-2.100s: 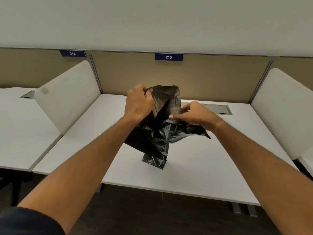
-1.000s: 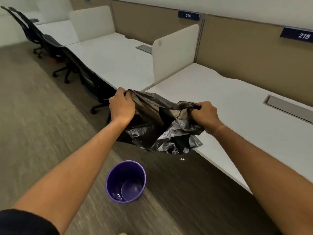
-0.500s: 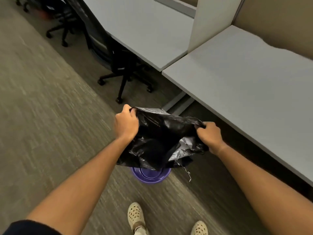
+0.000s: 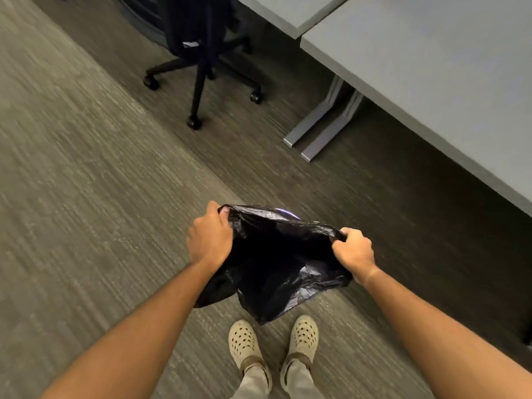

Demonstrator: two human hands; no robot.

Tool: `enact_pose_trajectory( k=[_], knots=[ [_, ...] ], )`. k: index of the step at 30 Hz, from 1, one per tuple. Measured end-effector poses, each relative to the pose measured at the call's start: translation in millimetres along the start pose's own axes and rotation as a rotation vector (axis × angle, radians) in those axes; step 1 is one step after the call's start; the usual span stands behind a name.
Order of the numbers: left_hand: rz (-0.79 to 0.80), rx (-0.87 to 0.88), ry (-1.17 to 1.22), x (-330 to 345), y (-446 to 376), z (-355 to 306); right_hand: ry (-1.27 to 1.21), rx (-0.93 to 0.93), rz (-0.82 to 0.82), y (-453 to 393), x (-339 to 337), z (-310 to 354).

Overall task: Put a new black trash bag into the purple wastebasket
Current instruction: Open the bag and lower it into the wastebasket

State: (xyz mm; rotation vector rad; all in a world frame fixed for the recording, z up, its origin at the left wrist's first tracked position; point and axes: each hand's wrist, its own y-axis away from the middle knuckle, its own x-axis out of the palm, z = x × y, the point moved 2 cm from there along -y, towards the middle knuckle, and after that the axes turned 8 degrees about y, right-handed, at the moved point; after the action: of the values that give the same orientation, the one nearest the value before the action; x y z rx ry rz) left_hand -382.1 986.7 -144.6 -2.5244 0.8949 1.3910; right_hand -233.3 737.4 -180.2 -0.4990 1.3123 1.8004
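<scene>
Both hands point(image 4: 210, 237) point(image 4: 353, 251) stretch the bag's point(image 4: 276, 266) rim open above carpet point(image 4: 86, 168).

We grip the black trash bag point(image 4: 273, 260) open with left hand point(image 4: 210, 236) at nine o'clock and right hand point(image 4: 352, 250) at three, above our shoes point(image 4: 302, 335).

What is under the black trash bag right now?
Only a thin purple sliver shows past the far edge of the black trash bag, probably the wastebasket rim. Left hand and right hand hold the bag open; it hides everything else below.
</scene>
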Motion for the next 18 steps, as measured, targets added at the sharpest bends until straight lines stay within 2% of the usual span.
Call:
enact_pose_trajectory(
  k=[5,7,12,18],
  knots=[
    [0.044,-0.066,-0.043,79.4,-23.5,48.8,-0.184,-0.202,0.048,-60.4,51.6,-21.9],
    [0.059,-0.072,-0.035,108.9,-36.5,68.4,-0.269,-0.222,0.083,-87.3,67.2,-36.2],
    [0.091,-0.061,-0.042,173.0,-75.5,103.4,-0.337,-0.128,0.096,-158.0,102.5,-58.3],
    [0.086,-0.032,0.009,228.4,-126.0,126.5,-0.491,0.055,0.103,-230.0,132.6,-40.7]
  ],
)
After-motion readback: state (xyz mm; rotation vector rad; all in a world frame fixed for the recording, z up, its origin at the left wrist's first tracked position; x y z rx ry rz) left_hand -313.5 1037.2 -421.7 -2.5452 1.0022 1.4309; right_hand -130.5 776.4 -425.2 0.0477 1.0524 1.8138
